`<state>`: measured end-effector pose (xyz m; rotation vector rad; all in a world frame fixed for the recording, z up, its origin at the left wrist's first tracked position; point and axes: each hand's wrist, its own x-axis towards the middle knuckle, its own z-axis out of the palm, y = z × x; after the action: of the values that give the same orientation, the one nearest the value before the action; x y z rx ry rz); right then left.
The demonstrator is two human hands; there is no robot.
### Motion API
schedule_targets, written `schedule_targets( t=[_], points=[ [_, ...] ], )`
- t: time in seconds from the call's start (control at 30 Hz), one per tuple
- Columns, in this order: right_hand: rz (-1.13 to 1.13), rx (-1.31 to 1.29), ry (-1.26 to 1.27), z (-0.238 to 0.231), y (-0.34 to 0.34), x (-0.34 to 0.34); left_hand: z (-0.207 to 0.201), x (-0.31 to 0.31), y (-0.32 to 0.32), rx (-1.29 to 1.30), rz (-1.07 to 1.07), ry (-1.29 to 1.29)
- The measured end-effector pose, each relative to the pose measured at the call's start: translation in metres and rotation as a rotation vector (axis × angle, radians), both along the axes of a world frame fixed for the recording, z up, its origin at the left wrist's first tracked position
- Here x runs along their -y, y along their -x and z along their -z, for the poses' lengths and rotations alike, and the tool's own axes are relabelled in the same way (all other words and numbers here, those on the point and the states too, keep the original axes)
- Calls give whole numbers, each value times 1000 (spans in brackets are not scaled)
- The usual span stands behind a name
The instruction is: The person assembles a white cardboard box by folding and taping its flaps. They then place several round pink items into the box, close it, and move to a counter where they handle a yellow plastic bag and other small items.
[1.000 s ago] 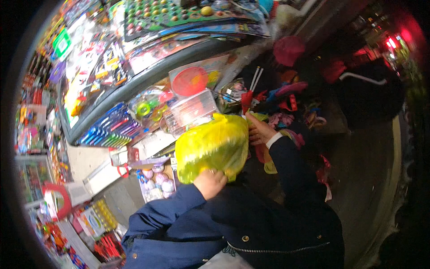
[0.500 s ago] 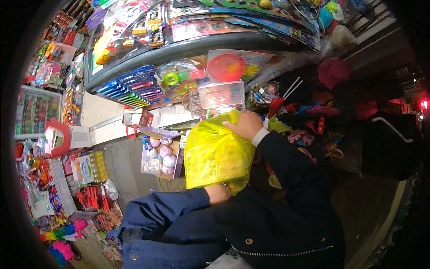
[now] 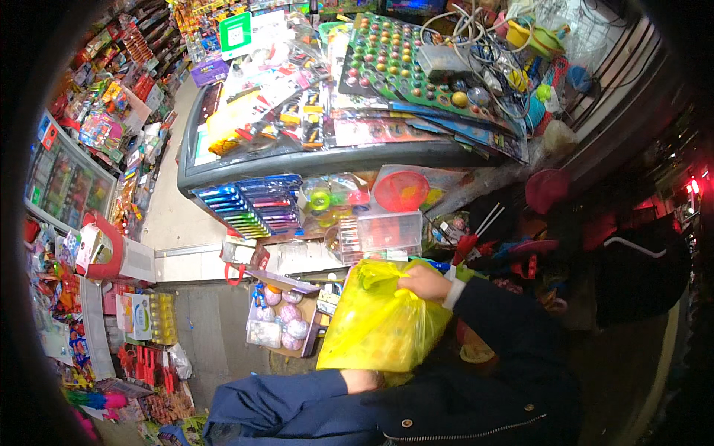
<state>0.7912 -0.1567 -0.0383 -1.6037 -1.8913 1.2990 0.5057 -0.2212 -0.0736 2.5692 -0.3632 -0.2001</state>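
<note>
A full yellow plastic bag (image 3: 379, 323), see-through enough to show patterned shapes inside, hangs in front of my body. My right hand (image 3: 425, 282) is closed around its gathered top. Against the bag's lower edge rests my left hand (image 3: 363, 380), its fingers hidden beneath the plastic. Just left of the bag, an open cardboard box (image 3: 256, 348) on the floor holds several pinkish-white wrapped balls.
Beyond the bag stands a counter with a dark rounded edge (image 3: 357, 160), piled with flat packages and a sheet of coloured balls (image 3: 401, 63). Clear plastic boxes (image 3: 390, 230) and rows of pens (image 3: 249, 208) sit below it. Shelves of small packets (image 3: 111, 126) line the left.
The view has tilted up, so more of the counter top shows. My right hand has shifted from lying over the bag's top to gripping its gathered neck, and the bag hangs more stretched.
</note>
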Motion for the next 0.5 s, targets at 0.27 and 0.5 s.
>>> schedule_targets(
  t=[0.27, 0.5],
  points=[
    [231, 150, -655, -217, 25, -17, -45, -85, 91, 33, -91, 19],
    [554, -62, -616, -336, 1, -80, -25, -279, 5, 456, -1070, -260]
  ],
)
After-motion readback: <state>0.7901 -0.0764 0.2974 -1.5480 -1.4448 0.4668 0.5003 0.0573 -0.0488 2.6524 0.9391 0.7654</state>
